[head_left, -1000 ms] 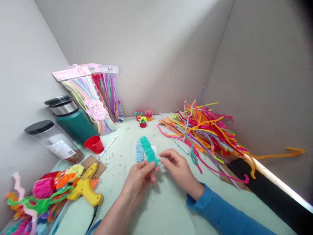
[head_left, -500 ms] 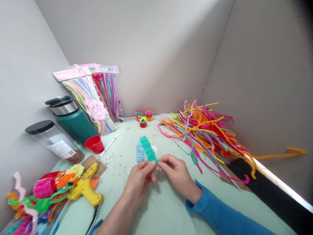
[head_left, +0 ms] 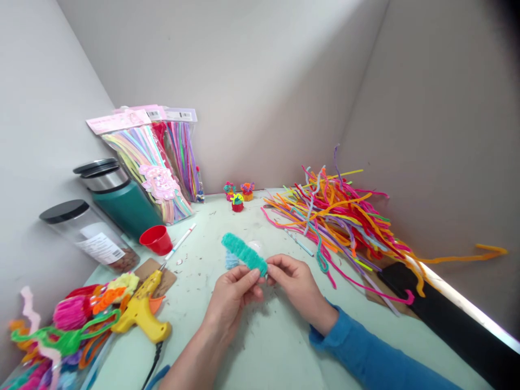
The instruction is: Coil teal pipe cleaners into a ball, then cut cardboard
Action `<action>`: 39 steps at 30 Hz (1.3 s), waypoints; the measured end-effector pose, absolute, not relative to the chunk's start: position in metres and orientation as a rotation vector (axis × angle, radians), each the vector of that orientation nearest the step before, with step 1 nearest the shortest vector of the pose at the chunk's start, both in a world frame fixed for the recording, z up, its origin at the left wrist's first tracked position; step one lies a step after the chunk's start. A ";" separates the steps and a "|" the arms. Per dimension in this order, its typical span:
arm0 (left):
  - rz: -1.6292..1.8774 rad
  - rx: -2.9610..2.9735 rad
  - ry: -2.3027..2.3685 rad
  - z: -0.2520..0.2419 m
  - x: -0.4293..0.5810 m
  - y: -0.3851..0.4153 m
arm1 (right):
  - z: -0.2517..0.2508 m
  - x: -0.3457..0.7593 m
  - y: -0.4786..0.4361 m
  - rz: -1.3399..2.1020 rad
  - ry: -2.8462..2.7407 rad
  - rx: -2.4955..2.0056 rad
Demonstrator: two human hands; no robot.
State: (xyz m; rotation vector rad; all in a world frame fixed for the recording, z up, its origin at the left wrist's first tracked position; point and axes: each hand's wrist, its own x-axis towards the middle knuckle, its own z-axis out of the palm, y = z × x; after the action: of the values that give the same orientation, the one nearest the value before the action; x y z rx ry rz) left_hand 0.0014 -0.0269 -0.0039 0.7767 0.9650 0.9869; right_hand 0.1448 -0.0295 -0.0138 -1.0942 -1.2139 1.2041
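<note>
Teal fuzzy coil (head_left: 244,253) looks fully wound, tilting toward 10 o'clock over the bench (head_left: 276,346); left hand (head_left: 233,295) and right hand (head_left: 298,287) both pinch its near end. Pale blue coil (head_left: 231,262) lies underneath, loose stems (head_left: 337,216) at 2 o'clock.
</note>
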 end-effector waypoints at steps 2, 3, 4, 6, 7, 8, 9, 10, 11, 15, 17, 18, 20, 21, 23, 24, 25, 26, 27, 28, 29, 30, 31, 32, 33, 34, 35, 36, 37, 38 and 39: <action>1.004 0.789 0.994 -0.004 0.003 -0.027 | -0.013 0.145 -0.030 1.207 -1.253 -1.090; 1.017 0.795 1.008 -0.004 0.003 -0.027 | -0.013 0.145 -0.030 1.195 -1.280 -1.089; 1.030 0.800 1.022 -0.004 0.004 -0.027 | -0.012 0.145 -0.030 1.169 -1.306 -1.087; 1.041 0.806 1.046 -0.004 0.005 -0.027 | -0.013 0.145 -0.030 1.103 -1.340 -1.087; 1.038 0.810 1.053 -0.005 0.005 -0.027 | -0.013 0.145 -0.030 1.083 -1.339 -1.094; 1.035 0.814 1.054 -0.005 0.005 -0.028 | -0.013 0.145 -0.030 1.083 -1.327 -1.106; 1.030 0.820 1.051 -0.006 0.005 -0.028 | -0.014 0.144 -0.030 1.102 -1.305 -1.119; 1.023 0.825 1.048 -0.007 0.005 -0.028 | -0.014 0.144 -0.030 1.131 -1.278 -1.130; 1.020 0.827 1.045 -0.007 0.005 -0.029 | -0.015 0.144 -0.030 1.158 -1.252 -1.137; 1.038 0.794 1.054 -0.008 0.005 -0.029 | -0.015 0.144 -0.029 1.172 -1.236 -1.132; 1.051 0.776 1.065 -0.009 0.005 -0.029 | -0.015 0.145 -0.029 1.169 -1.240 -1.142; 1.049 0.774 1.068 -0.009 0.005 -0.029 | -0.014 0.145 -0.029 1.181 -1.236 -1.146; 1.038 0.781 1.063 -0.009 0.005 -0.029 | -0.013 0.145 -0.029 1.222 -1.216 -1.151; 1.032 0.787 1.057 -0.009 0.005 -0.029 | -0.013 0.145 -0.029 1.245 -1.207 -1.149; 1.016 0.798 1.050 -0.009 0.005 -0.029 | -0.012 0.145 -0.029 1.278 -1.203 -1.141; 1.010 0.803 1.050 -0.009 0.005 -0.029 | -0.012 0.145 -0.030 1.294 -1.208 -1.138; 1.002 0.809 1.054 -0.009 0.005 -0.029 | -0.012 0.145 -0.030 1.308 -1.216 -1.137; 0.995 0.816 1.063 -0.009 0.005 -0.029 | -0.012 0.146 -0.030 1.321 -1.228 -1.138; 0.991 0.824 1.076 -0.008 0.004 -0.029 | -0.012 0.147 -0.030 1.332 -1.242 -1.137; 0.987 0.834 1.090 -0.008 0.004 -0.029 | -0.012 0.147 -0.030 1.341 -1.255 -1.134; 0.987 0.845 1.102 -0.008 0.004 -0.029 | -0.012 0.148 -0.030 1.349 -1.267 -1.130; 0.989 0.857 1.113 -0.008 0.004 -0.029 | -0.012 0.148 -0.031 1.355 -1.274 -1.124; 0.996 0.867 1.120 -0.008 0.004 -0.029 | -0.012 0.148 -0.031 1.361 -1.277 -1.119; 1.003 0.873 1.125 -0.009 0.004 -0.029 | -0.012 0.148 -0.031 1.361 -1.278 -1.120; 1.005 0.876 1.131 -0.009 0.005 -0.029 | -0.012 0.147 -0.031 1.350 -1.277 -1.131; 1.000 0.878 1.141 -0.009 0.005 -0.029 | -0.013 0.147 -0.031 1.331 -1.278 -1.150; 0.982 0.888 1.152 -0.010 0.005 -0.029 | -0.014 0.146 -0.030 1.308 -1.284 -1.173; 0.950 0.912 1.167 -0.010 0.006 -0.029 | -0.015 0.146 -0.030 1.282 -1.296 -1.196; 0.910 0.950 1.188 -0.010 0.006 -0.030 | -0.016 0.146 -0.029 1.252 -1.311 -1.219; 0.874 1.003 1.222 -0.009 0.006 -0.030 | -0.017 0.147 -0.029 1.219 -1.330 -1.240; 0.858 1.080 1.274 -0.008 0.005 -0.031 | -0.017 0.147 -0.029 1.182 -1.353 -1.262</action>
State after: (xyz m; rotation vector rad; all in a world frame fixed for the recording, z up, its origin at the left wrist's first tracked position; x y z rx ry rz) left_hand 0.0055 -0.0310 -0.0081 1.0804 1.2735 0.8585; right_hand 0.1474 -0.0288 -0.0174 -1.2621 -1.3529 1.1822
